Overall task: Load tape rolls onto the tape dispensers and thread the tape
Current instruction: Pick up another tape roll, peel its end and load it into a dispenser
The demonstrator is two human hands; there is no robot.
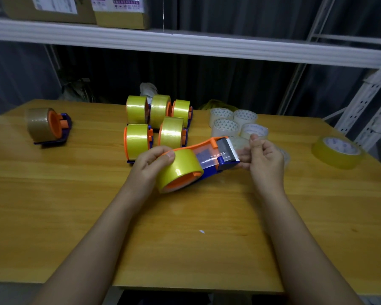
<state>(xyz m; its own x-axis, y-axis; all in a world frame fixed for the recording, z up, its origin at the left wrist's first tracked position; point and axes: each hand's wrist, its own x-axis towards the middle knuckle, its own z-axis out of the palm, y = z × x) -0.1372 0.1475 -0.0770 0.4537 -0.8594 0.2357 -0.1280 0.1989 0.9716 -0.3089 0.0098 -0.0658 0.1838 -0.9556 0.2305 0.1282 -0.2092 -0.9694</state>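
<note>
Head view: left hand [151, 160] grips a yellow tape roll [178, 170] on an orange-and-blue dispenser [213, 150] above the tabletop [185, 238] centre; right hand [263, 158] pinches the tape end; five loaded dispensers [156, 122] at 12 o'clock

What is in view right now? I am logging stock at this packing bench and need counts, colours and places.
Held blue-and-orange plastic tape dispenser: 1, carrying a yellow tape roll, table centre.
Loaded yellow-roll dispensers: 5, orange and blue, clustered behind centre.
Brown-roll dispenser: 1, orange and blue, far left.
Clear tape rolls: at least 4, whitish, right of the cluster; some hidden.
Loose yellow tape roll: 1, flat, far right.
Cardboard boxes: 2, tan, upper shelf.
Wooden table: 1, light brown.
Left hand: grips the yellow roll.
Right hand: at the dispenser's blade end.
</note>
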